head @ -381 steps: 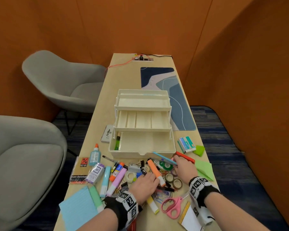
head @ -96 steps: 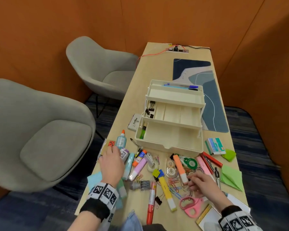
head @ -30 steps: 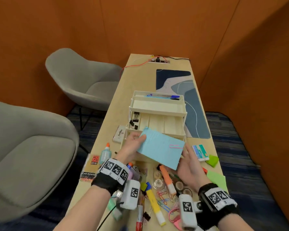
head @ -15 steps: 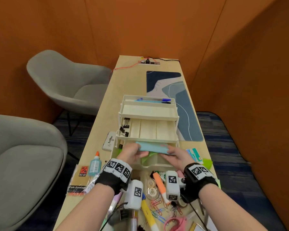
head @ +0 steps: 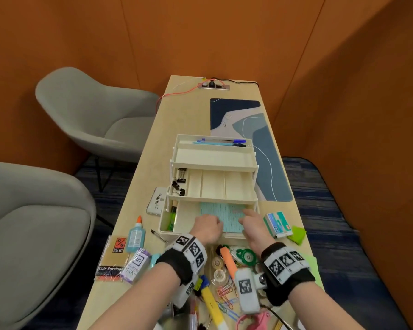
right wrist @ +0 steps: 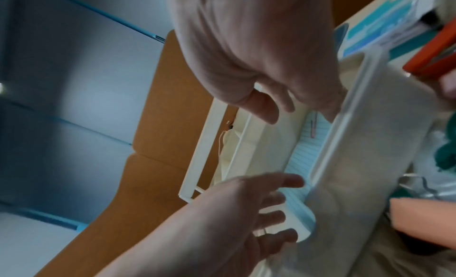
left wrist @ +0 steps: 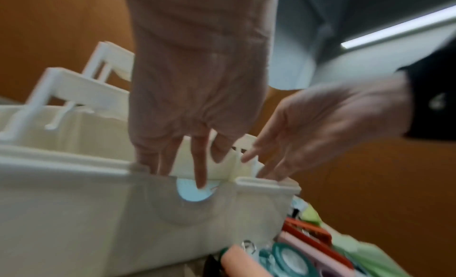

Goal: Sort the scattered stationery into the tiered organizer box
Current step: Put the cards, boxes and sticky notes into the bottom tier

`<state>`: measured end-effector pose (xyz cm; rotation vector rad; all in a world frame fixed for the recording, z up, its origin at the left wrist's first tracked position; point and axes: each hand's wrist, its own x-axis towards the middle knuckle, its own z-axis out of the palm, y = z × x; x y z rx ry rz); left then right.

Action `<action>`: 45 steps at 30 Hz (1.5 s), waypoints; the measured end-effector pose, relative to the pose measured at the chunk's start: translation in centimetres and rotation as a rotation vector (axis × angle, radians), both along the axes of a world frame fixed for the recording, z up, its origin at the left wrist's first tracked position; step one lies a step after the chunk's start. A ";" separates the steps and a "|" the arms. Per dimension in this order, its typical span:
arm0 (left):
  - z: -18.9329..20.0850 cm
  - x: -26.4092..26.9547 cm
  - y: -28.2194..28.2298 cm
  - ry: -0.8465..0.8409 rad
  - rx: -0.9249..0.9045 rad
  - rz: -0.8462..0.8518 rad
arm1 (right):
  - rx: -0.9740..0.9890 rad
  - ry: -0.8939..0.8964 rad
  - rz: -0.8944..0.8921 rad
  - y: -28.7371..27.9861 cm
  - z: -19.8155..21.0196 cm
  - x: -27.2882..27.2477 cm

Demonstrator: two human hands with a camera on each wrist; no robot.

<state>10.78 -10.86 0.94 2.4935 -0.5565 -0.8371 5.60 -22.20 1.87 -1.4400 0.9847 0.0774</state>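
Observation:
The cream tiered organizer box [head: 214,160] stands open mid-table. A blue lined notepad [head: 221,214] with a pink paper clip [right wrist: 313,126] lies flat in its bottom tier. My left hand [head: 210,225] reaches over the front wall, straight fingers [left wrist: 200,170] touching the notepad [left wrist: 190,193]. My right hand [head: 248,216] hovers over the notepad's right side [right wrist: 304,154], fingers [right wrist: 265,109] loosely spread and holding nothing. Pens [head: 222,142] lie in the top tier and binder clips [head: 180,179] in the middle tier. A green highlighter [head: 172,217] is in the bottom tier's left slot.
Loose stationery crowds the near table: glue bottle [head: 136,234], coin envelopes [head: 111,258], ink box [head: 137,264], orange highlighter [head: 228,260], tape rolls [head: 218,263], paper clips [head: 224,296], staples box [head: 278,224], green notes [head: 296,234]. A desk mat [head: 260,148] lies behind. Grey chairs stand left.
Both hands lowered the blue notepad from the bottom tier's rim until it lies flat inside. The fingers have let go of it and straightened.

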 end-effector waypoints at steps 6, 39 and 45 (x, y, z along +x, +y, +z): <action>-3.2 0.4 -1.9 0.074 0.389 -0.165 | -0.070 -0.106 0.061 -2.0 -0.1 -5.9; -4.7 0.0 23.8 -0.124 0.104 0.940 | -0.125 -0.202 0.268 0.3 1.2 -8.0; 1.6 -0.3 21.7 -0.355 -0.298 0.934 | -0.118 -0.211 0.423 2.4 2.3 -6.9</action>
